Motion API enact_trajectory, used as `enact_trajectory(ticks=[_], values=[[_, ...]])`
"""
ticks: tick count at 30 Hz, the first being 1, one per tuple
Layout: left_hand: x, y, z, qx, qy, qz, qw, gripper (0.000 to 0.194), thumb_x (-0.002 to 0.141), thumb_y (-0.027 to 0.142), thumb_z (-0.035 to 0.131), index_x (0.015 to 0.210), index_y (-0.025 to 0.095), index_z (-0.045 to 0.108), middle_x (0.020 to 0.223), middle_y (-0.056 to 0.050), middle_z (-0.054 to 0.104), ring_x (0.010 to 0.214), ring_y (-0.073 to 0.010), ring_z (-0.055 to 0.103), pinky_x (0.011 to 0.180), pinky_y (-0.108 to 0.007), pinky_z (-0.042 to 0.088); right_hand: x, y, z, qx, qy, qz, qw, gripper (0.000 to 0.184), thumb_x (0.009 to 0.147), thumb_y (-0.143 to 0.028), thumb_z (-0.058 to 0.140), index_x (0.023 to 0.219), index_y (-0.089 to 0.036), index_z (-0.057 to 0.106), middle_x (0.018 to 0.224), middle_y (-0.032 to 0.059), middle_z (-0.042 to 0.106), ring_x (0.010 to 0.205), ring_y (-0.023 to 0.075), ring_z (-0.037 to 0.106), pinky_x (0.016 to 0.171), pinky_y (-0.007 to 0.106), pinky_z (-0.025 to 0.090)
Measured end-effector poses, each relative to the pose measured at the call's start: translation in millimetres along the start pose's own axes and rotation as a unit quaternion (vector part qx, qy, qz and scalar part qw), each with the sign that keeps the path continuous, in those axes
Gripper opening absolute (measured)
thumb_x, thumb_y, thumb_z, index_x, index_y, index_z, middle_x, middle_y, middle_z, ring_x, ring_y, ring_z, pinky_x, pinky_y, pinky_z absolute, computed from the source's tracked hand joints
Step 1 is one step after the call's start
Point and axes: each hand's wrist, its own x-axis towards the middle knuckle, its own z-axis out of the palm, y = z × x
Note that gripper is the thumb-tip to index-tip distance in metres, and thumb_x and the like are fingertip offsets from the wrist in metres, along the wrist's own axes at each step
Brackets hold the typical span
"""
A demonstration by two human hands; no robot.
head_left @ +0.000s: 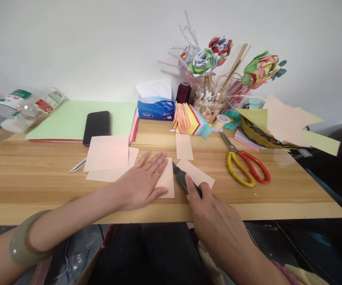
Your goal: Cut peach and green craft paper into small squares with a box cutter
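Note:
My left hand point(145, 178) lies flat with fingers stretched over a pale pink piece of paper point(168, 178), pressing it on the table. In my right hand point(212, 209) is a dark utility knife point(181, 178), its tip by the upper right edge of that paper. Another pale pink piece point(197, 173) lies partly under the knife, and a smaller pink strip point(184, 146) is behind it. Left of my left hand, a pink square point(107, 153) overlaps more pink paper point(102, 175).
Scissors point(245, 164) with red and yellow handles lie at the right. Behind stand a blue tissue pack point(156, 109), fanned coloured papers point(185, 118) and paper flowers point(203, 62). A black phone point(97, 127) rests on green sheets point(70, 118). Plastic bottles point(13, 107) lie far left.

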Motion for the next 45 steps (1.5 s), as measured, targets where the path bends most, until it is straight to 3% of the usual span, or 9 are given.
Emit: enact_trajectory(ticks=[7, 11, 16, 19, 22, 27, 33, 40, 45], values=[[-1, 1, 2.2, -0.004, 0.02, 0.005, 1.0, 0.071, 0.094, 0.053, 0.015, 0.144, 0.004, 0.012, 0.15, -0.018, 0.006, 0.14, -0.0265, 0.001, 0.11, -0.049, -0.001, 12, 4, 5, 0.01, 0.057, 0.015, 0.998, 0.056, 0.085, -0.009, 0.044, 0.139, -0.012, 0.033, 0.099, 0.013, 0.058, 0.065, 0.0172, 0.064, 0.05, 0.026, 0.051], [-1, -3, -2.7, -0.037, 0.023, 0.011, 0.999, 0.071, 0.094, 0.055, 0.014, 0.143, 0.005, 0.019, 0.15, -0.018, 0.012, 0.14, -0.0278, 0.008, 0.11, -0.052, 0.002, 11, 16, 10, 0.116, 0.12, 0.007, 0.986, 0.046, 0.094, -0.02, 0.031, 0.139, -0.012, 0.033, 0.099, 0.0115, 0.059, 0.068, 0.019, 0.064, 0.056, 0.031, 0.051], [15, -14, -16.2, -0.152, 0.084, -0.038, 0.984, 0.042, 0.091, 0.031, 0.038, 0.129, 0.014, 0.045, 0.135, -0.012, 0.047, 0.126, -0.0243, 0.039, 0.104, -0.039, 0.028, -8, 38, 20, 0.313, 0.252, 0.053, 0.914, 0.046, 0.096, -0.029, 0.024, 0.138, -0.013, 0.036, 0.107, 0.013, 0.06, 0.082, 0.0195, 0.063, 0.068, 0.032, 0.051], [28, -23, -26.1, -0.208, 0.044, -0.088, 0.973, 0.044, 0.075, 0.022, 0.054, 0.119, 0.015, 0.052, 0.122, -0.012, 0.055, 0.115, -0.029, 0.047, 0.094, -0.039, 0.038, -23, 48, 26, 0.375, 0.285, 0.102, 0.876, 0.047, 0.095, -0.034, 0.027, 0.138, -0.017, 0.036, 0.102, 0.0101, 0.062, 0.087, 0.0194, 0.062, 0.068, 0.031, 0.051], [33, -33, -35.4, -0.237, -0.002, -0.093, 0.967, 0.037, 0.065, 0.027, 0.062, 0.101, 0.017, 0.06, 0.1, -0.009, 0.064, 0.095, -0.0303, 0.056, 0.077, -0.036, 0.043, -37, 53, 33, 0.403, 0.293, 0.134, 0.857, 0.048, 0.095, -0.037, 0.029, 0.138, -0.018, 0.037, 0.099, 0.0093, 0.063, 0.09, 0.019, 0.061, 0.074, 0.032, 0.05], [35, -38, -51.7, -0.326, -0.065, -0.043, 0.942, 0.018, 0.064, 0.031, 0.062, 0.078, 0.02, 0.064, 0.075, 0.002, 0.063, 0.073, -0.0194, 0.058, 0.06, -0.025, 0.04, -49, 59, 50, 0.421, 0.299, 0.151, 0.843, 0.047, 0.093, -0.036, 0.032, 0.136, -0.021, 0.041, 0.105, 0.0085, 0.064, 0.097, 0.0189, 0.06, 0.079, 0.033, 0.049], [57, -20, -60.7, -0.407, -0.067, -0.019, 0.911, 0.03, 0.066, 0.035, 0.061, 0.089, 0.016, 0.06, 0.085, 0.0, 0.063, 0.075, -0.0165, 0.057, 0.063, -0.023, 0.042, -52, 63, 67, 0.438, 0.306, 0.152, 0.832, 0.046, 0.093, -0.035, 0.032, 0.136, -0.02, 0.041, 0.096, 0.0073, 0.066, 0.092, 0.0177, 0.062, 0.08, 0.032, 0.049], [64, -28, -76.3, -0.372, -0.127, -0.007, 0.92, 0.024, 0.054, 0.028, 0.071, 0.074, 0.017, 0.062, 0.07, 0.002, 0.06, 0.068, -0.0168, 0.056, 0.056, -0.022, 0.039, -49, 67, 74, 0.448, 0.299, 0.143, 0.83, 0.044, 0.094, -0.033, 0.031, 0.133, -0.019, 0.045, 0.083, 0.0049, 0.065, 0.086, 0.0168, 0.063, 0.077, 0.029, 0.05], [88, -1, -74.0, -0.337, -0.049, -0.049, 0.939, 0.031, 0.066, 0.034, 0.064, 0.089, 0.014, 0.06, 0.089, -0.004, 0.062, 0.083, -0.0207, 0.058, 0.065, -0.025, 0.042, -47, 70, 76, 0.469, 0.295, 0.156, 0.818, 0.044, 0.093, -0.034, 0.032, 0.132, -0.018, 0.047, 0.086, 0.0058, 0.067, 0.087, 0.0171, 0.064, 0.074, 0.028, 0.051]])
